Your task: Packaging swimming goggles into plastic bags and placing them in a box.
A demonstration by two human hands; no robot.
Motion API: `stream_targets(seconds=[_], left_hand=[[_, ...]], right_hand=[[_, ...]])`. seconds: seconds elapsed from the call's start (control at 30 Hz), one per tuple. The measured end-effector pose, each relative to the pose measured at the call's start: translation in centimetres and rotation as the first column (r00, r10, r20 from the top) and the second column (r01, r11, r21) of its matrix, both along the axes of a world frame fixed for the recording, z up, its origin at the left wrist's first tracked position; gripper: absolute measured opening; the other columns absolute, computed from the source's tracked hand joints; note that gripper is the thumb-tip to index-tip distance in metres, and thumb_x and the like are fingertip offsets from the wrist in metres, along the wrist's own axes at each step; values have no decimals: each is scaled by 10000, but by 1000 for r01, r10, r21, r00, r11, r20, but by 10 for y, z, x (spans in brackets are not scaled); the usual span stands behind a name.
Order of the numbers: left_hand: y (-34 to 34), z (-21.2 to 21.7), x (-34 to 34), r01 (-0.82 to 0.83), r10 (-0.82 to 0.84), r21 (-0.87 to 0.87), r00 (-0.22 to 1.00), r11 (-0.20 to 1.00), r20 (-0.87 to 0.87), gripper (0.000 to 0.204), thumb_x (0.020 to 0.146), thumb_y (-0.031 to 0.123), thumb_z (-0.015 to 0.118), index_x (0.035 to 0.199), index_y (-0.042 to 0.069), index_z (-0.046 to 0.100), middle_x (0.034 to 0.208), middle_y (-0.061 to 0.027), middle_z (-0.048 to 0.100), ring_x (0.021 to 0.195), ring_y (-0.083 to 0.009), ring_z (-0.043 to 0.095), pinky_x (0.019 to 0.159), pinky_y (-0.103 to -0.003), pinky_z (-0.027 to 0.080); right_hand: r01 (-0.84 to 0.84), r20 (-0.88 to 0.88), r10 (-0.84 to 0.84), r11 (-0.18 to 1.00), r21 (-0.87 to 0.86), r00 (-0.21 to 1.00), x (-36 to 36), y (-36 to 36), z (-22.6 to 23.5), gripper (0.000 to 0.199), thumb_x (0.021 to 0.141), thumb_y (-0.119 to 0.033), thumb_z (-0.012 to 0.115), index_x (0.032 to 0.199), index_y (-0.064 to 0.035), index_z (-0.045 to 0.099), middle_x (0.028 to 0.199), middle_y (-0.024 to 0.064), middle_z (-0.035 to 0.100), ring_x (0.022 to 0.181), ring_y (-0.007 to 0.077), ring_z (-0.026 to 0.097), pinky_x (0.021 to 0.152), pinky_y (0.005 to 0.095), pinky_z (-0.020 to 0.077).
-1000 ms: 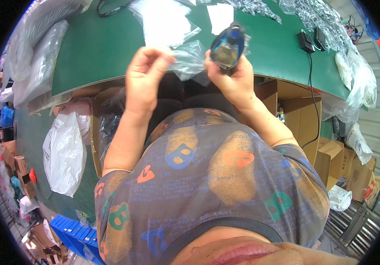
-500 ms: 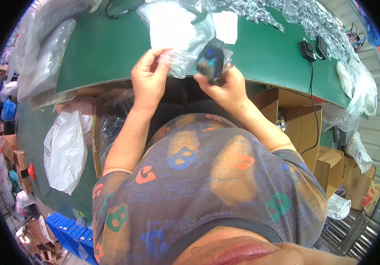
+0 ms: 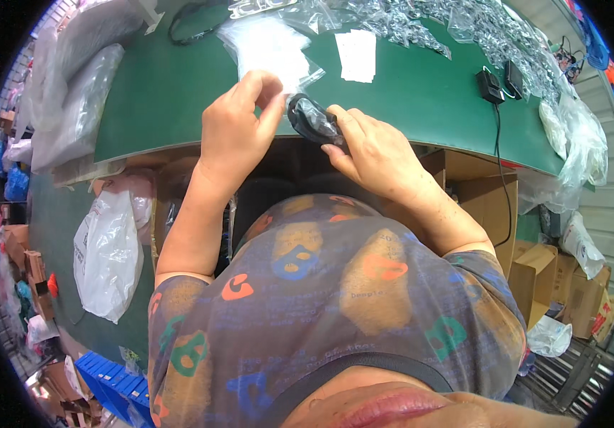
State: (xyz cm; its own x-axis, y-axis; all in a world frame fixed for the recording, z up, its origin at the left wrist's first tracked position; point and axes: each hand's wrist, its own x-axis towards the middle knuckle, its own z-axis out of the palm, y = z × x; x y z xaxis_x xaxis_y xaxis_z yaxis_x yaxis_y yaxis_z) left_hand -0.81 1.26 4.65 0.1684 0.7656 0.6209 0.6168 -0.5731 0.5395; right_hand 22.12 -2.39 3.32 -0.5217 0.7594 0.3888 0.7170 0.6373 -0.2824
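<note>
My right hand (image 3: 371,146) grips a black, rounded, looped item (image 3: 315,118) with glossy clear plastic in its middle; its exact kind is unclear. It is held just over the table's front edge. To its left, my left hand (image 3: 242,118) has thumb and forefinger brought together, slightly blurred. Whatever thin thing may be between those fingertips cannot be made out. Right beyond the left fingertips lies a stack of clear plastic bags (image 3: 267,50). A small pile of white paper slips (image 3: 357,55) rests to the right of the bags.
On the green table (image 3: 421,100) a black power adapter (image 3: 490,87) trails its cable over the edge. Many small clear-bagged items (image 3: 492,43) are heaped at the far right. Cardboard boxes (image 3: 481,207) stand below the table. A white plastic bag (image 3: 110,250) lies at left.
The dark item has moved left toward my left hand and turned, showing a black loop. The clear bag that hung by my left hand no longer stretches between the hands.
</note>
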Motion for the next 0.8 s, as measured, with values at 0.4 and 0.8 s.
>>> stream_targets(seconds=[0.4,0.8], left_hand=[[-7,2,0,1,-1,-8,1000,1000,-12,68,835,52,737,878,68,687,851,-46,665,722,-214,641,634,-329,506],[-25,-3,9,176,-142,184,973,967,-183,116,822,22,743,906,46,665,871,-87,646,790,-295,623,713,-395,490]], right_hand=[[-3,59,10,993,-120,998,-14,2,-5,543,884,-300,731,1288,2,531,989,170,652,851,341,682,739,427,545],[-91,-162,30,919,-385,986,-22,17,-17,446,984,-416,562,1066,21,592,998,240,688,895,427,681,782,492,535]])
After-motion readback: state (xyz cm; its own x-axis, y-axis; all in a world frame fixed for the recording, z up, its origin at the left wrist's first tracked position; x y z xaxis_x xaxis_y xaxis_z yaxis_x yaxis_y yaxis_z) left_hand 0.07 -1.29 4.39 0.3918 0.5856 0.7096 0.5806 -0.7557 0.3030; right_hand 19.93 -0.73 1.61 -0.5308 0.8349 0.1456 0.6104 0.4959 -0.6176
